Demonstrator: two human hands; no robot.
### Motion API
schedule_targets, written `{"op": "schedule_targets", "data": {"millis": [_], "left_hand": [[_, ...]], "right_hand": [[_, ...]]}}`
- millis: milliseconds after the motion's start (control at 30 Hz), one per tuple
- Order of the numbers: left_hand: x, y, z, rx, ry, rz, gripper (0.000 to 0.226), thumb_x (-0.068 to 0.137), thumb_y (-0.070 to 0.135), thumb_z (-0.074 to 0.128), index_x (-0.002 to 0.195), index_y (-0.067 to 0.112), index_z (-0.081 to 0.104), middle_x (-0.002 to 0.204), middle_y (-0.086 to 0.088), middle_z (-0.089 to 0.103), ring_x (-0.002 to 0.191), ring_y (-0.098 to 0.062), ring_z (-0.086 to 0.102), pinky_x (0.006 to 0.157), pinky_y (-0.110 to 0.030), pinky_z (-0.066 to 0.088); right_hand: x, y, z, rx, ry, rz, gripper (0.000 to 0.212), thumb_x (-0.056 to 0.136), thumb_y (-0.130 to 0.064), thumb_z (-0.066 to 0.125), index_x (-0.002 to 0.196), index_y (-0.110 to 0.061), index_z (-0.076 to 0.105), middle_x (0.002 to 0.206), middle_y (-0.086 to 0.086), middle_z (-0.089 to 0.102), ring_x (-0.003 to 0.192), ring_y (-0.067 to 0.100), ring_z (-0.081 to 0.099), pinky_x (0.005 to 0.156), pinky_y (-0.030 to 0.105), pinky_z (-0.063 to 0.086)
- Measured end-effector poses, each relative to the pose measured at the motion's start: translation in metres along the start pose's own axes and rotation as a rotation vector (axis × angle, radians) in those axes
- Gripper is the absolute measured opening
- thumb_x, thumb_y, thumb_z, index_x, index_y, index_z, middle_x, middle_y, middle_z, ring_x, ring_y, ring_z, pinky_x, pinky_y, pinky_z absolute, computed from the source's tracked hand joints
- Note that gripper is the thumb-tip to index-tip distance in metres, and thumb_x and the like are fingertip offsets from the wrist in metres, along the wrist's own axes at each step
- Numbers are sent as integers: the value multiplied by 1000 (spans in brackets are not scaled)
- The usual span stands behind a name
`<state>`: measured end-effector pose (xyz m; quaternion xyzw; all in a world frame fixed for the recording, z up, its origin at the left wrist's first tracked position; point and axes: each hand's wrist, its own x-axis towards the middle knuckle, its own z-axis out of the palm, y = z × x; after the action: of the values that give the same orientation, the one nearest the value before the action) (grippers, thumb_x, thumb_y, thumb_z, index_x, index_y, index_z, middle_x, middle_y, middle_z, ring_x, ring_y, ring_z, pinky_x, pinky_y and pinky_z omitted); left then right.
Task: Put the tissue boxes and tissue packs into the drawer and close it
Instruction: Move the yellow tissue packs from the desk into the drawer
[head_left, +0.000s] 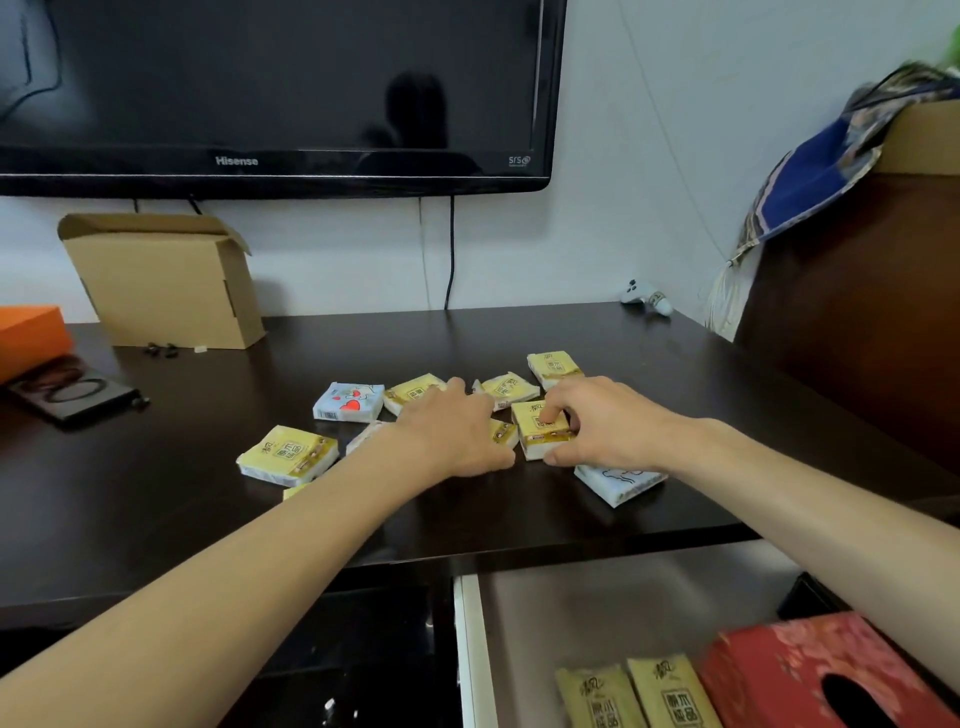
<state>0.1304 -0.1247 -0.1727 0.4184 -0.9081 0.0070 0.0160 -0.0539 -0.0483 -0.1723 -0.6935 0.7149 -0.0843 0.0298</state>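
Nearest: open drawer (597, 613) holding yellow packs (670, 693), red tissue box (779, 670), cropped. Beyond, right hand (608, 426) fingers (545, 415) pinching yellow pack (537, 428); left hand (452, 431) flat, hiding another.

Both bare forearms reach forward from the lower corners and converge near the middle. The left hand (457, 434) lies palm down, knuckles up, its fingers bent forward and downward with their tips hidden, and its thumb stretched out to the right along the surface. Whether it grasps anything cannot be told. The right hand (605, 423) sits just beside it, almost touching, wrist slightly raised. Its thumb presses the near side and its curled fingers press the top and far side of a small yellow plastic-wrapped tissue pack (537, 428), pinching it.
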Motion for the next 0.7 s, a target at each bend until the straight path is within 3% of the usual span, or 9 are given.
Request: {"op": "schedule_targets", "data": {"millis": [167,333,500,700], "left_hand": [[-3,-6,-4,-44,-97,45,64,77,49,70,133,25,54,127,-7,55,110,-25,54,77,-34,44],[-6,-11,-3,-157,-138,51,63,75,44,74,131,29,52,123,-2,55,98,-19,49,73,-32,40],[-15,-14,2,-185,1,43,65,73,40,80,128,23,51,116,0,58,95,-16,48,71,-30,39],[-48,-5,-14,-200,147,95,76,72,46,78,135,24,43,123,1,57,97,-16,51,74,-31,42]], "right_hand": [[11,2,-1,75,-79,69,43,79,-41,86,105,-33,52,92,-17,45,82,10,50,57,27,34],[13,-6,-5,52,-57,46,44,75,-44,89,105,-36,58,103,-19,46,102,11,47,74,32,41],[-4,-16,-10,87,64,29,67,68,-47,90,122,-33,53,102,-21,44,108,13,49,86,41,50],[-49,-11,-16,129,220,-5,92,70,-50,88,148,-26,45,127,-13,53,119,10,45,91,37,47]]}}
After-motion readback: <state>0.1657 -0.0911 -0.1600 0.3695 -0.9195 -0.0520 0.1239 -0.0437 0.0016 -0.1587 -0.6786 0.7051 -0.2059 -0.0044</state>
